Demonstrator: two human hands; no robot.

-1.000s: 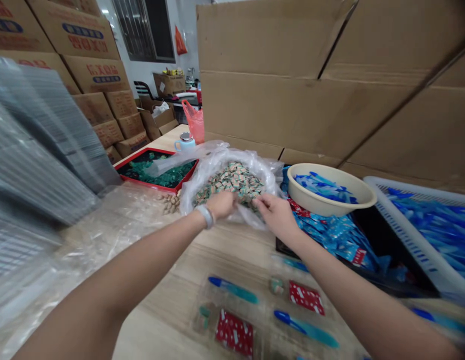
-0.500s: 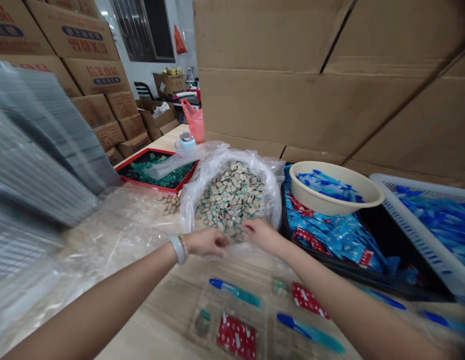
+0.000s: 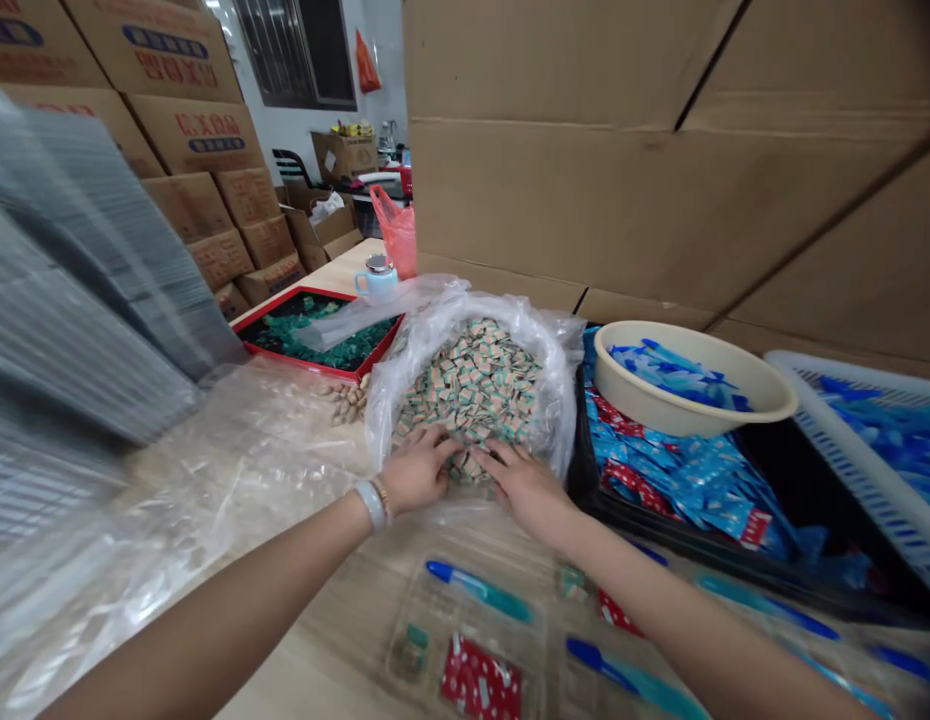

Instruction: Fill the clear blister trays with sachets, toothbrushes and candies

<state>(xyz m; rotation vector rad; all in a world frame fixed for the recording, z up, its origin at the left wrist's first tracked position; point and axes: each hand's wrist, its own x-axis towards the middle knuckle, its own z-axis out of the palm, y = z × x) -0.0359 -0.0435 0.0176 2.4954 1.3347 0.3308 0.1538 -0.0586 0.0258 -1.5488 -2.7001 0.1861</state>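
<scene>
A clear plastic-lined round container [image 3: 566,380] holds a heap of small square pieces [image 3: 480,385], tan with green edges. My left hand [image 3: 418,470], with a pale bangle [image 3: 371,505] at the wrist, rests over its near left rim, fingers stretched onto the heap. From the right, my right hand [image 3: 526,492] reaches over the near rim, its fingers extended and touching the pieces. No piece can be made out in either hand. Below them lie clear compartment trays [image 3: 401,615] holding a blue-capped pen-like item [image 3: 480,590], a red dotted packet [image 3: 481,677] and a small green-topped piece [image 3: 415,645].
A red-rimmed tray [image 3: 307,372] of green pieces sits at left, near a cup [image 3: 377,277]. At right, a cream basin [image 3: 697,415] rests over a black crate [image 3: 660,520] of blue and red packets, beside a white basket [image 3: 825,430]. Grey stacked trays [image 3: 97,270] stand at left.
Both hands have moved slightly forward onto the heap, and their curled fingers have stretched out. The whole view has shifted slightly.
</scene>
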